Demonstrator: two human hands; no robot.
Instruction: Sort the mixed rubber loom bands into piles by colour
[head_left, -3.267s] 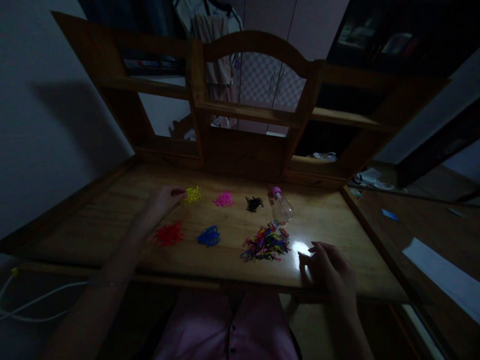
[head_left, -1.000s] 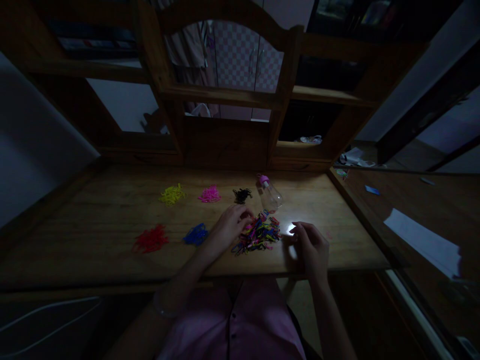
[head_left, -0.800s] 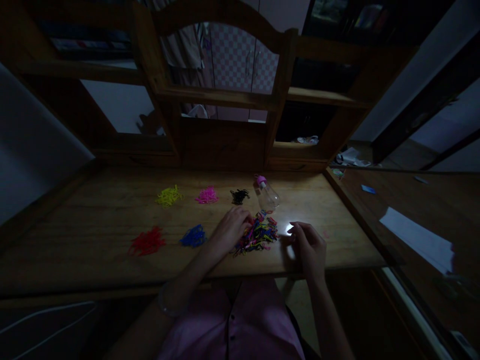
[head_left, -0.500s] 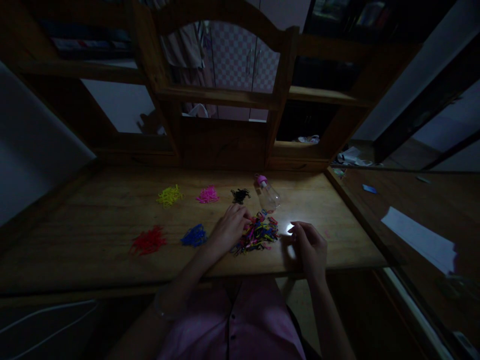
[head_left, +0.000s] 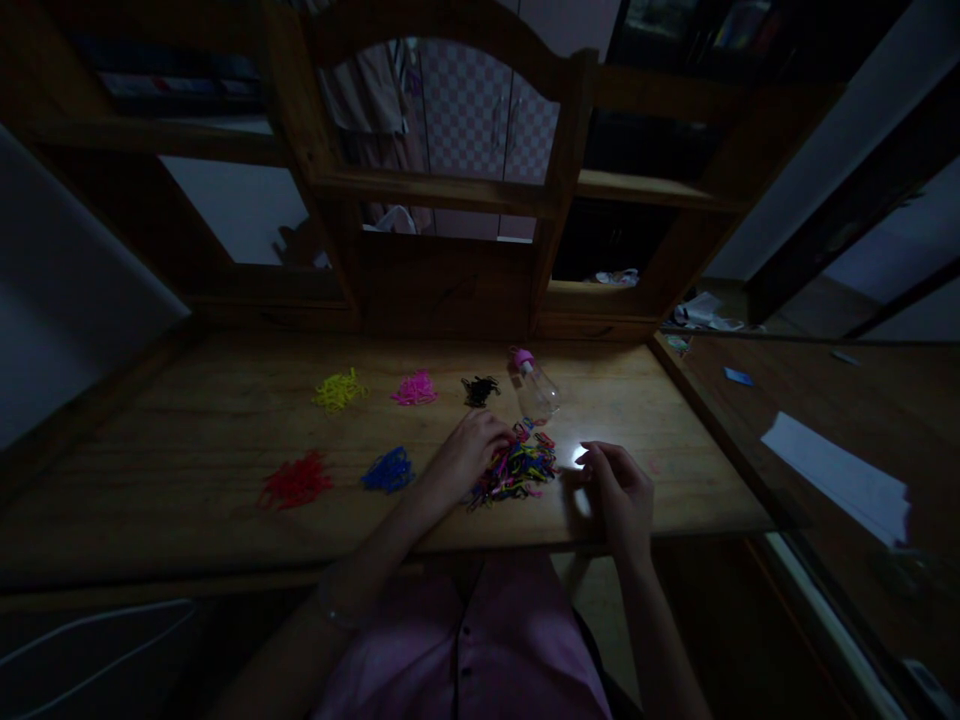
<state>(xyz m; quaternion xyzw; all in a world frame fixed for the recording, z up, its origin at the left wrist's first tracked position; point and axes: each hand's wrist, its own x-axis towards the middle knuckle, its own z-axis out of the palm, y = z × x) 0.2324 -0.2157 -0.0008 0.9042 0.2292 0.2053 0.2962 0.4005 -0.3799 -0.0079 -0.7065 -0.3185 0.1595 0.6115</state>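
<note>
A mixed pile of small, thin coloured loops (head_left: pixel 521 472) lies on the wooden desk in front of me. My left hand (head_left: pixel 478 445) reaches over its upper left edge, fingers bent together and fingertips at the loops; what they pinch is hidden. To the right of the pile, my right hand (head_left: pixel 621 485) is curled with thumb and forefinger close together, and anything between them is too small to name. Sorted by colour are a red heap (head_left: pixel 298 482), a blue heap (head_left: pixel 388 470), a yellow heap (head_left: pixel 340 390), a pink heap (head_left: pixel 415 388) and a black heap (head_left: pixel 478 390).
Behind the mixed pile lies a clear bulb-shaped bottle (head_left: pixel 538 390) with a pink cap (head_left: pixel 523 358). A wooden shelf unit (head_left: pixel 450 290) rises along the desk's back. White paper (head_left: pixel 836 478) and a small blue card (head_left: pixel 739 377) lie on the surface to the right.
My left hand has shifted slightly right and away from me along the mixed pile's upper edge. My right hand stays in nearly the same place.
</note>
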